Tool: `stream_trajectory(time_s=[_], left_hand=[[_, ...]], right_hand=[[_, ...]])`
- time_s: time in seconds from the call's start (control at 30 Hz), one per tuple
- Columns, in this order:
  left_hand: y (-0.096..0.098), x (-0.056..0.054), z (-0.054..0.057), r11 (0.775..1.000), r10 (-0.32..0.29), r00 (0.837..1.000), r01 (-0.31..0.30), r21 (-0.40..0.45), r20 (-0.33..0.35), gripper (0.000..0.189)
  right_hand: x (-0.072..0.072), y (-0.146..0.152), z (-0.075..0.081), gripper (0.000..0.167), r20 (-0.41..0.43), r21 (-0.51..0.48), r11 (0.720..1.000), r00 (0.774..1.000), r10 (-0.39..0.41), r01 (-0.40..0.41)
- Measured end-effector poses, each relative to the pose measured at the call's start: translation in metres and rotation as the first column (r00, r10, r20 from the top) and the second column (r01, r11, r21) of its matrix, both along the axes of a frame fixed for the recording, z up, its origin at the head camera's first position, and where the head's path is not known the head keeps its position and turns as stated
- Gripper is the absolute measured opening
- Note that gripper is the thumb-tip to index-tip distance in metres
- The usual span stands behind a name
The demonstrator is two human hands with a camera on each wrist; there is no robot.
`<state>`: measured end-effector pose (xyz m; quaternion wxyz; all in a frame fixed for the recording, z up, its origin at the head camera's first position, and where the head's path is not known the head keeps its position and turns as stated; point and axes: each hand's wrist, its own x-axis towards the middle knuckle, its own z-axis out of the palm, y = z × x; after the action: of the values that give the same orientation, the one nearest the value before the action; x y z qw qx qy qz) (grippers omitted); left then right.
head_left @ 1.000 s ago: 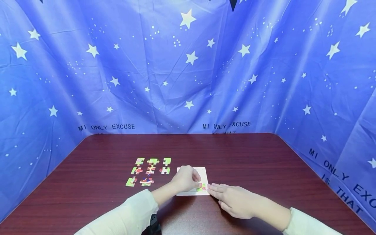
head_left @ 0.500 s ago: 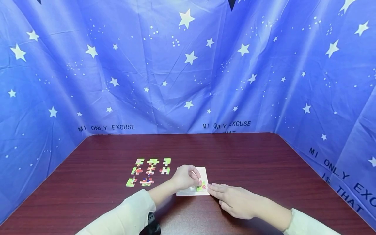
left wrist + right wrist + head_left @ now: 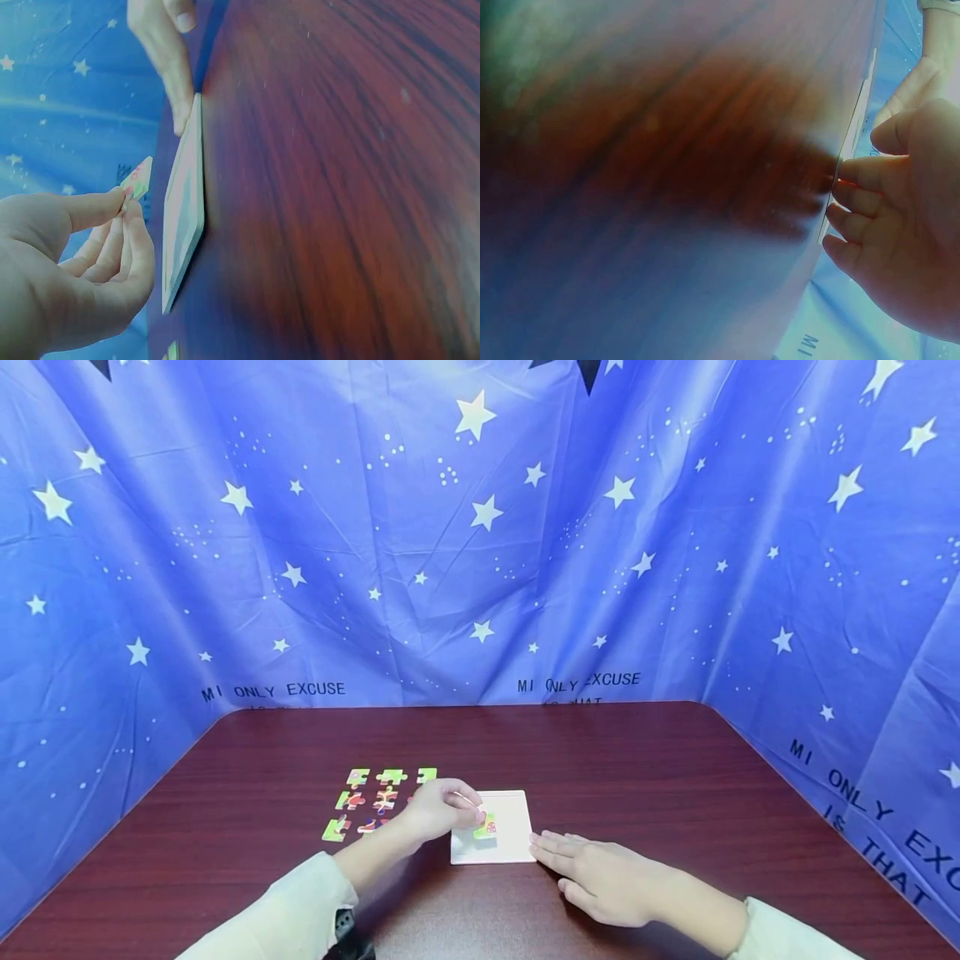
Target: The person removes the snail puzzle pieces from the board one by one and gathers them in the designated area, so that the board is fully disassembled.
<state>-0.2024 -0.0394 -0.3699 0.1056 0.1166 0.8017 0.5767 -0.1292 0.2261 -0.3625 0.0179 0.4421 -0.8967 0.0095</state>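
In the head view, my left hand pinches a green jigsaw piece with a red patch above a square white puzzle tray. The left wrist view has this piece between thumb and fingertips, apart from the tray. My right hand lies to the right, its straight fingertips touching the tray's right edge. That contact also shows in the right wrist view, where the fingers meet the thin tray edge.
Several loose jigsaw pieces lie in rows on the dark red wooden table, left of the tray; my left hand and forearm partly cover some. A blue star-printed cloth hangs around the table's back and sides.
My left hand has lifted the jigsaw piece off the tray's lower right corner and moved left with it. My right hand stays at the tray's edge.
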Motion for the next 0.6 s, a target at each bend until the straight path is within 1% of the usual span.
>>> stream_trajectory(time_s=[0.07,0.17,0.3,0.4,0.5,0.6], left_hand=[[-0.007,0.0,0.001,1.0,0.0,1.0,-0.001,0.03,0.017,0.028],[-0.019,-0.001,0.002,0.999,0.001,1.0,-0.002,0.046,0.02,0.029],[-0.035,-0.002,0.001,1.0,0.006,1.0,-0.006,0.018,0.004,0.029],[-0.047,-0.003,0.0,1.0,0.011,1.0,-0.012,0.01,0.01,0.027],[-0.058,-0.003,-0.001,0.999,0.033,0.999,-0.032,-0.011,0.036,0.025],[-0.066,-0.002,-0.003,0.994,0.085,0.996,-0.082,-0.071,0.036,0.023]], right_hand=[[0.0,0.0,0.0,0.045,0.004,0.004,1.0,1.0,-0.003,0.003],[0.0,0.001,-0.001,0.045,-0.001,0.008,1.0,1.0,-0.007,0.007],[0.0,0.001,-0.001,0.045,0.006,0.01,1.0,1.0,-0.009,0.009],[0.0,0.001,0.0,0.045,0.024,0.015,1.0,0.999,-0.021,0.021],[-0.001,0.0,0.0,0.045,0.031,0.017,0.999,0.999,-0.028,0.028],[-0.001,0.0,0.0,0.045,0.029,0.021,0.999,0.999,-0.031,0.03]])
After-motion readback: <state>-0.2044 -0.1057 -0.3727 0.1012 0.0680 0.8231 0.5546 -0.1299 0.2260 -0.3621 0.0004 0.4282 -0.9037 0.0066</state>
